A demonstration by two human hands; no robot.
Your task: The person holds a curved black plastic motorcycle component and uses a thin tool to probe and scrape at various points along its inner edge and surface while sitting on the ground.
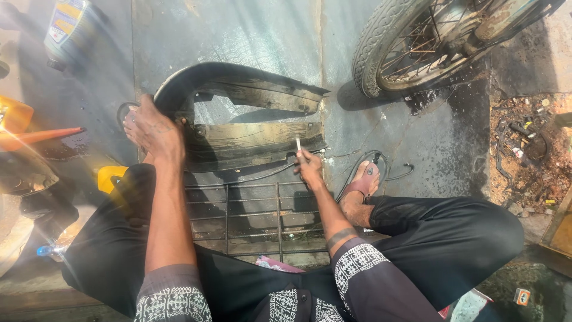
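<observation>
A black curved mudguard (238, 107) lies on its side on the wet concrete floor in front of me, its hollow inside facing me. My left hand (154, 130) grips the rounded left end of the mudguard. My right hand (308, 167) holds a small thin tool (298, 145) upright at the lower right edge of the mudguard. I am squatting, in black trousers, with my sandalled foot (363, 182) to the right of that hand.
A spoked motorcycle wheel (417, 48) stands at the top right. A metal drain grate (262, 217) lies between my knees. A black cable (381, 164) loops by my foot. Orange and yellow containers (24, 128) sit at the left; dirt and litter (527, 149) at the right.
</observation>
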